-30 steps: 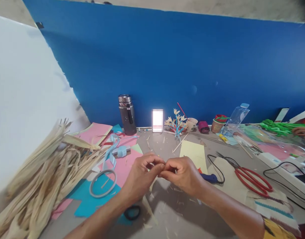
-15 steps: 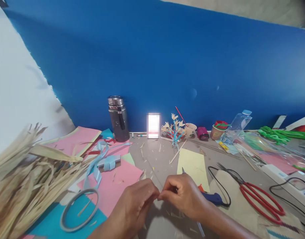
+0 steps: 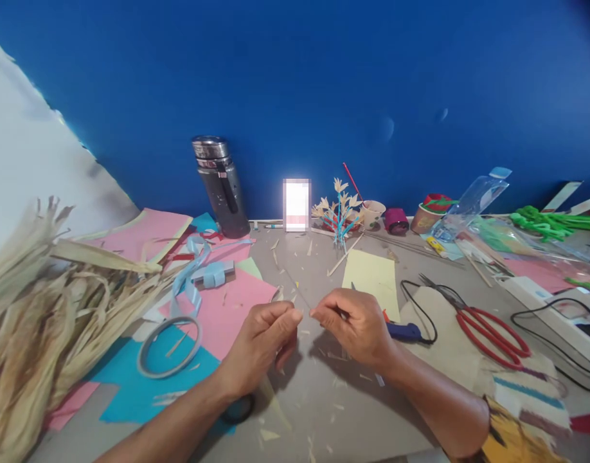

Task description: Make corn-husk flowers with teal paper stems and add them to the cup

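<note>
My left hand [image 3: 266,334] and my right hand [image 3: 350,321] are raised over the middle of the table, fingertips a small gap apart. Each pinches thumb against forefinger; what sits in either pinch is too small to make out. A thin grey wire-like strand [image 3: 295,286] runs up and left from near my right fingertips; whether it is held or lies on the table is unclear. Below my left hand is a pale husk strip [image 3: 276,405]. Beside my right hand lies a blue-handled tool [image 3: 405,332] with a black cord, partly hidden by the hand.
Dried corn husks [image 3: 97,302] and a grey tape ring [image 3: 144,360] lie left. A dark flask [image 3: 222,193], husk flowers on blue stems [image 3: 340,212] and a paper cup [image 3: 372,215] stand behind. Red-handled scissors [image 3: 492,334], a plastic bottle [image 3: 473,202] and a power strip [image 3: 550,315] are right.
My fingertips, touching before, have moved slightly apart. The view has tilted down, so the hands and table things appear higher, and more of both forearms shows.
</note>
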A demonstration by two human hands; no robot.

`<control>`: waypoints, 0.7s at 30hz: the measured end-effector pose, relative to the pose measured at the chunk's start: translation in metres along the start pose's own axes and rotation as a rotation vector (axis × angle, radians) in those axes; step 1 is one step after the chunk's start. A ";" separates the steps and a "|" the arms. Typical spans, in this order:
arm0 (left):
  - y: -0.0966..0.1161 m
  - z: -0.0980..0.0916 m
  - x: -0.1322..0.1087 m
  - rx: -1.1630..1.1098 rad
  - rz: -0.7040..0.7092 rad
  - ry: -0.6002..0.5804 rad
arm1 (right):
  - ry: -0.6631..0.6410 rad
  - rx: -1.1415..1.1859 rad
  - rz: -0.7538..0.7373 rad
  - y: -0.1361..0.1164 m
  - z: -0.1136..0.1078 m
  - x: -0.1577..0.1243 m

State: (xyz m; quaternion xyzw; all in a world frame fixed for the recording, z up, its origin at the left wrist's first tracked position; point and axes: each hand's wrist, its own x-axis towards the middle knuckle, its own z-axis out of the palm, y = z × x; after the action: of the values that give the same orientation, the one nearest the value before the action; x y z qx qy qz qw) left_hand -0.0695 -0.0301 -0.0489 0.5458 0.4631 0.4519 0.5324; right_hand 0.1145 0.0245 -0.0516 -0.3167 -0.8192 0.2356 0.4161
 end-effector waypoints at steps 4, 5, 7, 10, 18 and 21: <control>0.002 0.005 0.002 -0.022 0.104 0.142 | 0.066 -0.175 -0.142 0.009 0.001 -0.002; 0.003 0.005 0.002 -0.051 0.110 0.159 | 0.079 -0.207 -0.179 0.010 0.001 -0.003; 0.004 0.006 0.002 -0.084 0.102 0.174 | 0.101 -0.263 -0.234 0.012 0.000 -0.004; 0.004 0.006 0.001 -0.003 0.144 0.177 | 0.094 -0.334 -0.269 0.013 -0.002 -0.007; 0.002 0.006 0.000 0.479 0.512 0.232 | 0.044 -0.366 -0.256 0.010 0.003 -0.009; 0.001 0.005 -0.001 0.527 0.540 0.181 | 0.044 -0.360 -0.272 0.010 0.006 -0.009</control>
State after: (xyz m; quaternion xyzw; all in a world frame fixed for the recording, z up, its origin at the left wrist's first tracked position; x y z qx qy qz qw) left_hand -0.0651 -0.0317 -0.0482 0.7240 0.4483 0.4876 0.1926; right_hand 0.1170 0.0237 -0.0660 -0.2776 -0.8738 0.0204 0.3987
